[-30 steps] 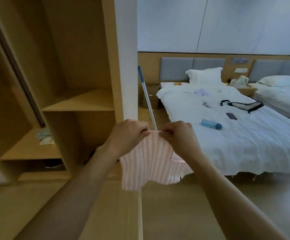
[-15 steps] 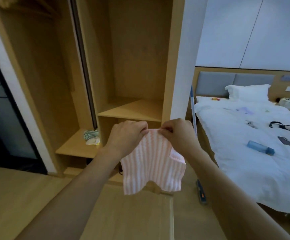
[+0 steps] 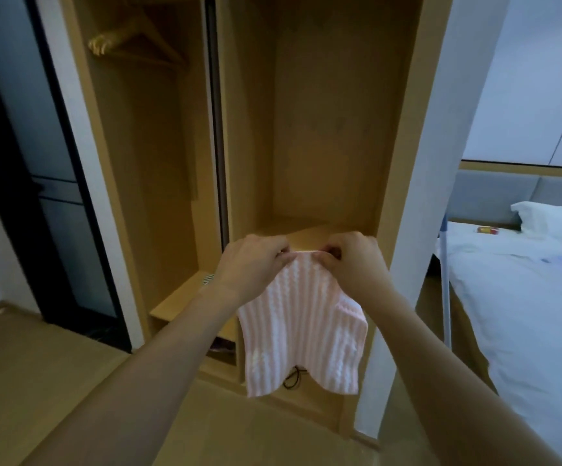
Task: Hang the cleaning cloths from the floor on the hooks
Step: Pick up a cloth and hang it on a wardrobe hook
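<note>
pinching the top edge of the cloth [image 3: 301,327], the left hand [image 3: 251,265] and right hand [image 3: 353,260] sit close together, fingers curled over the hem, so the gripped strip between them is short. the fingertips are tucked behind the fabric and hard to make out. the cloth is pink with white stripes and hangs straight down from the hands, its long axis vertical, stripes running top to bottom. its lower edge is uneven, with two drooping corners and a notch between them. it hangs in the air in front of the wardrobe [image 3: 404,183], touching nothing but the hands. both forearms run off the bottom of the view.

behind the hands is an open wooden compartment; its shelf [image 3: 310,235] lies just behind the knuckles, partly hidden by them. lower left, another shelf [image 3: 179,299] carries a striped item [image 3: 208,279], mostly hidden by the left wrist. below it, a dark object [image 3: 222,346] sits in a low recess, too cut off to tell what it is. a black cord [image 3: 293,381] peeks out below the cloth. up left, blurred wooden hangers [image 3: 132,38] hang in the tall section, beside a dark door [image 3: 14,163].

at the right, a bed [image 3: 521,314] with a pillow [image 3: 555,218] is cut off by the frame edge; a pole [image 3: 445,287] leans beside it, and small items on the sheet are too blurred to name.
</note>
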`<state>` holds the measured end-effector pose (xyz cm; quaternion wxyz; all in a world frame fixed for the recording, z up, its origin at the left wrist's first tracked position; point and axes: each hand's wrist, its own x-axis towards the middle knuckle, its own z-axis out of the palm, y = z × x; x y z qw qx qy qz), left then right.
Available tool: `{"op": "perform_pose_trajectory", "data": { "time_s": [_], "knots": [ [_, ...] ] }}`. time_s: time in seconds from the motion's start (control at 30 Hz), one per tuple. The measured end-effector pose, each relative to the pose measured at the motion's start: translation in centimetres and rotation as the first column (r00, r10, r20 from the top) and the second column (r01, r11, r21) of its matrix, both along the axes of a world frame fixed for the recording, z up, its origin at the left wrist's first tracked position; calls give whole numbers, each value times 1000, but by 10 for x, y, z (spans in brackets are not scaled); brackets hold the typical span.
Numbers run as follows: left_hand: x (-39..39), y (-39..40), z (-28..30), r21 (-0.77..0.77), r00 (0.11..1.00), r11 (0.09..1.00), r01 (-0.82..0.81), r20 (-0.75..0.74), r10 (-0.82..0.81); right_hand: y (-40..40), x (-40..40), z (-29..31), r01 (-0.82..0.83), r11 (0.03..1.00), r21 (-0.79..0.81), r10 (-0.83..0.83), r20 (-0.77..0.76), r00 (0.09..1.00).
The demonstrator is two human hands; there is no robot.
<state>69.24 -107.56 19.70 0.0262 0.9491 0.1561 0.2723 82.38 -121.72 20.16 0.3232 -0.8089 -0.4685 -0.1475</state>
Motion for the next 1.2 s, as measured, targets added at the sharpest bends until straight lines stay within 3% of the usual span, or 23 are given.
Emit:
{"op": "perform_pose_trajectory", "data": {
  "time_s": [0.17, 0.5, 0.9, 1.2],
  "knots": [
    [43, 38, 21, 35, 999, 999, -37, 5, 37, 42, 51, 11, -48, 999, 15, 48, 4, 999],
    [142, 95, 29, 46, 995, 997, -58, 89, 54, 103, 145, 24, 21, 1000, 6, -21, 18, 1000],
    [253, 177, 24, 51, 980, 994, 96, 172, -104, 173, 231, 29, 200, 979, 36, -201, 27, 979],
    [354, 282, 38, 47, 937, 958, 284, 198, -287, 260, 307, 38, 363, 931, 47, -363, 2, 932]
  ]
}}
